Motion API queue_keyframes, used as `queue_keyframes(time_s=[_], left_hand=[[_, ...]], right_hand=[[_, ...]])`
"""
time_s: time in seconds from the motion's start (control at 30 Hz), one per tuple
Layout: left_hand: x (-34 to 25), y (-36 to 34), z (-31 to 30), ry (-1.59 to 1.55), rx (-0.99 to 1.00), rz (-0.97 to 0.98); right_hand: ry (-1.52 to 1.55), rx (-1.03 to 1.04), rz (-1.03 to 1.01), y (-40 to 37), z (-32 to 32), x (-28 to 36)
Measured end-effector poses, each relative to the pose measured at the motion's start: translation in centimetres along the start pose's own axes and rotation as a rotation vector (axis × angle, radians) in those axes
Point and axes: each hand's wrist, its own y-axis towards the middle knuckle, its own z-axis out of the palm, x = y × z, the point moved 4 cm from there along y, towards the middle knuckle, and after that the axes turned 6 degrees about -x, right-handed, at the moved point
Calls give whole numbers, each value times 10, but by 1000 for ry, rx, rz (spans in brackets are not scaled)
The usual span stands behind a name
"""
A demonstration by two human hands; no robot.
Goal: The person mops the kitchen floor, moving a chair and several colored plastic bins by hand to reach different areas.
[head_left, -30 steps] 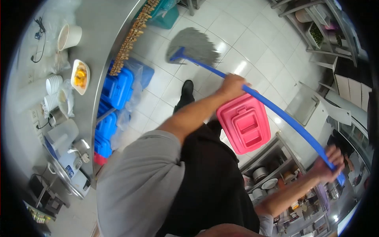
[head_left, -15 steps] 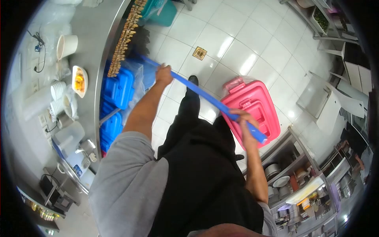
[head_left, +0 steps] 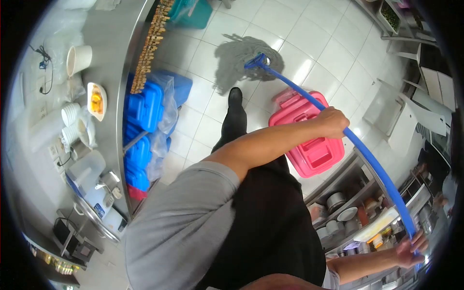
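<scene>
Both of my hands are wrapped round the blue handle of a mop. My left hand grips it partway along, with that arm stretched across my body above the pink lidded bin. Out at the far right, my right hand closes round the upper end of the handle. The mop's grey string head lies spread on the white tiled floor, ahead of my black shoe. It covers the spot where the floor drain was.
Blue lidded bins stand under the steel counter on the left, a teal bin beyond them. On the counter are a white dish with orange food and stacked bowls. Shelves with pots line the right.
The mop head has moved from beside the left counter to the middle of the floor, over the drain. Both hands have swung right with the handle, my left now over the pink bin.
</scene>
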Motion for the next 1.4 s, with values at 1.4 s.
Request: queue_keyframes(time_s=[1.4], left_hand=[[-20,27,55,-158,-436,34]], right_hand=[[-296,302,-187,-76,-41,10]])
